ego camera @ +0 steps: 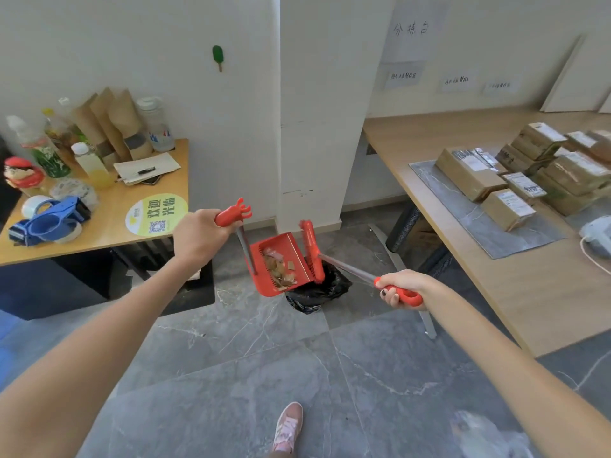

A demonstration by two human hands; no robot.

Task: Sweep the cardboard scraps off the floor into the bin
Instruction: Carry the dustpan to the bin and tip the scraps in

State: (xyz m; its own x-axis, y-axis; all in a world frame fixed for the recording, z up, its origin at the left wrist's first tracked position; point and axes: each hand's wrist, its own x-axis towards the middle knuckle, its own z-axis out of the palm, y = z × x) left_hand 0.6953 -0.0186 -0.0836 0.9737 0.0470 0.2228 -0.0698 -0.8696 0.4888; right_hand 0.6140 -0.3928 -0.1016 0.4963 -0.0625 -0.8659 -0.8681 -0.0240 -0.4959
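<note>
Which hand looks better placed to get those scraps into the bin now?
Probably the left hand: it holds the dustpan, with the scraps in it, beside the bin. Tipping it should drop them in. The right hand holds only the brush.

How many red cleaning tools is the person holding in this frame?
2. A red dustpan holding cardboard scraps, gripped by its long handle in the left hand, tilted over the black-lined bin. A red broom in the right hand, its head beside the dustpan.

Glossy red plastic dustpan, seemingly metal-shafted broom, glossy black plastic-lined bin.
</note>
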